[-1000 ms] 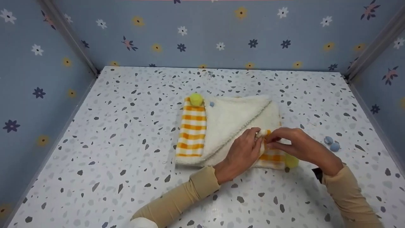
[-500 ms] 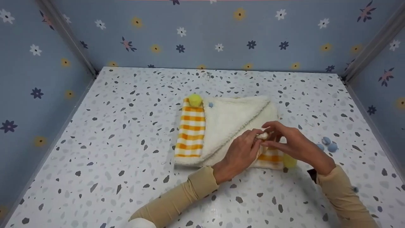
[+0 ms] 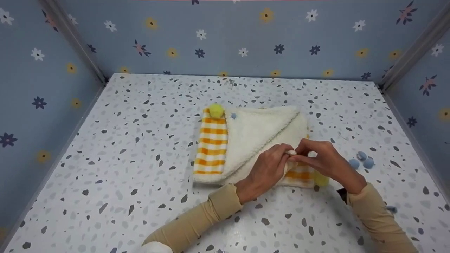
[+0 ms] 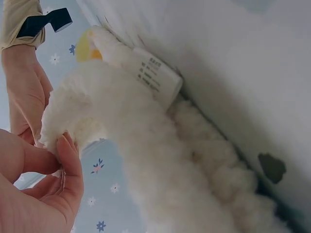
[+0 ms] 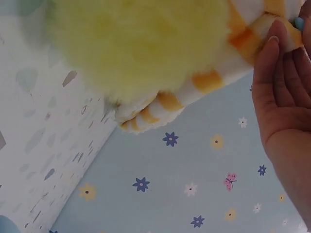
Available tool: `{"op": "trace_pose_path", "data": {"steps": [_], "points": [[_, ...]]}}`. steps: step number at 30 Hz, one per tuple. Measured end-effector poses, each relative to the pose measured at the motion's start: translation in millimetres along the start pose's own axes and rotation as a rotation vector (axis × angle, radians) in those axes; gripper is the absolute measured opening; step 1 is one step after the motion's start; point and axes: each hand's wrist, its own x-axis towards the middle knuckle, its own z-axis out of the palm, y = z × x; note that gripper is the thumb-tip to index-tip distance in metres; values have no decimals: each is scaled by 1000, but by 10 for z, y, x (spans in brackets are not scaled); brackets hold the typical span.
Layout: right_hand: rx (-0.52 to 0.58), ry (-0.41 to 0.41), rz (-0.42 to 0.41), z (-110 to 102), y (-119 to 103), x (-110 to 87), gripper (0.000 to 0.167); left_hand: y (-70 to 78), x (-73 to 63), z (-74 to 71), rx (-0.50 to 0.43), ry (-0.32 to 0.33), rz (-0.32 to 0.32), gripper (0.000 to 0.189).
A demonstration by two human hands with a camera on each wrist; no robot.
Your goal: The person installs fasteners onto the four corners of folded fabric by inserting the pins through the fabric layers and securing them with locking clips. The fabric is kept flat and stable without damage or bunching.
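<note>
A folded blanket (image 3: pixel 258 131), cream fleece with an orange-and-white checked side, lies on the table. Its fleece edge is pinched between the thumb and fingers of my left hand (image 3: pixel 265 168), also seen close up in the left wrist view. Just to the right, my right hand (image 3: pixel 325 158) pinches the checked fabric, close to the left fingertips. A small light-blue piece (image 5: pixel 299 23) shows between the hands in the right wrist view; its full shape is hidden. A blue button-like piece (image 3: pixel 233 116) sits on the blanket's upper left part.
Right of the blanket lie three blue ball-shaped pieces (image 3: pixel 361 156). A grey-blue object (image 3: pixel 391 209) is partly covered by the right sleeve. Yellow pompoms (image 3: pixel 216 111) mark blanket corners. The speckled table (image 3: pixel 140 105) is bounded by flowered walls (image 3: pixel 225 35).
The right thumb and fingers spread apart half a second ago and now pinch together at the fabric. The right forearm shifted left, uncovering another blue ball and the grey-blue object. The left hand barely moved.
</note>
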Motion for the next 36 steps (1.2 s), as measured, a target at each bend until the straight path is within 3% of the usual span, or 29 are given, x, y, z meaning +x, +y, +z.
{"op": "trace_pose_path", "data": {"steps": [7,20,28,36], "points": [[2,23,-41,51,22,-10,32,9,-5,-11,-37,3,-19,18],[-7,-12,-66,38,-21,7,29,46,-28,-21,-60,19,-29,21],[-49,4,-62,-61,-48,1,31,119,-12,-64,-24,-2,4,21],[-54,-53,-47,-101,-75,6,20,92,-16,-48,74,-45,-27,19]]}}
